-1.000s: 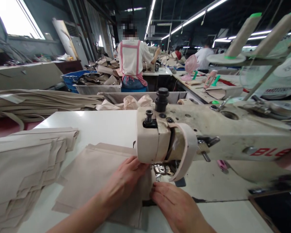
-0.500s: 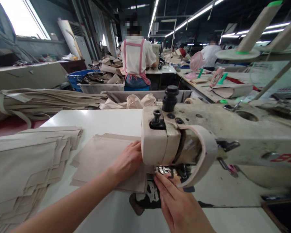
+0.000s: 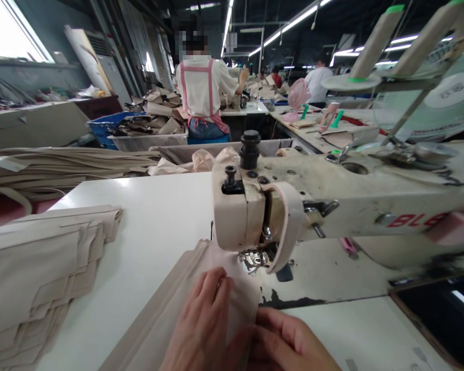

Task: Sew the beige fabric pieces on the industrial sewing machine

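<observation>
On table (image 3: 154,216), under sewing machine (image 3: 255,216) foot: beige fabric piece (image 3: 185,288), judged soft, light, prone to creep. Left hand (image 3: 201,324) flat, fingers spread, pressing it; right hand (image 3: 290,345) flat alongside. Best held near edge.

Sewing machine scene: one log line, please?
left hand: flat on cloth | right hand: on cloth edge | sewing machine: cloth under foot

Two hands (image 3: 232,335), one sewing machine (image 3: 332,206)
</observation>
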The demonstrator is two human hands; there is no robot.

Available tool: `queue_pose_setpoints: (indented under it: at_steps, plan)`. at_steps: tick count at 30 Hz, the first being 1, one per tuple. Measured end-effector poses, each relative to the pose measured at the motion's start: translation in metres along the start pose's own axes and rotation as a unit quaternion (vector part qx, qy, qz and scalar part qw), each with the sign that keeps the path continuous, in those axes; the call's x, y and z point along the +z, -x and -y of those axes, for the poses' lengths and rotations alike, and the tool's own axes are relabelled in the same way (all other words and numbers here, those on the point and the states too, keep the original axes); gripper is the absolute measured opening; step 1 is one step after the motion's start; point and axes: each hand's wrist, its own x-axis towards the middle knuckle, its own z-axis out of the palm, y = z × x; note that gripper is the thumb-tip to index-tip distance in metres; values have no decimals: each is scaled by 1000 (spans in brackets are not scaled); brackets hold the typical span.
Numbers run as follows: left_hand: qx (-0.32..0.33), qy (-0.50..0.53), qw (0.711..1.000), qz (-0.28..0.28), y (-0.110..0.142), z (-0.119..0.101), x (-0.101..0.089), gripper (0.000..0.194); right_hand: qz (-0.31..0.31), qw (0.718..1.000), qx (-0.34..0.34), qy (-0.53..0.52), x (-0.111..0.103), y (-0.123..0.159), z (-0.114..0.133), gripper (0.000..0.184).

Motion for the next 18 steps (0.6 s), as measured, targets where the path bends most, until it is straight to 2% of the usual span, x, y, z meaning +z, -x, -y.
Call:
queue_pose_setpoints:
  at_steps: [3, 6, 10, 15, 18]
  plan:
    - [-56, 115, 992, 19, 0, -2, 5, 38, -73, 993, -79, 44, 6, -11, 9, 39]
    - [-106, 146, 983, 40, -7, -1, 4, 33, -88, 988, -93, 82, 6, -17, 15, 39]
    - [-121, 178, 976, 37, -12, 2, 3, 34, -80, 988, -102, 82, 8, -18, 16, 38]
    - [-125, 230, 963, 68, -13, 6, -1, 37, -89, 982, -112, 119, 6, -20, 15, 37]
    - [-126, 247, 958, 80, -14, 9, -5, 26, -118, 976, -110, 146, 1, -24, 14, 34]
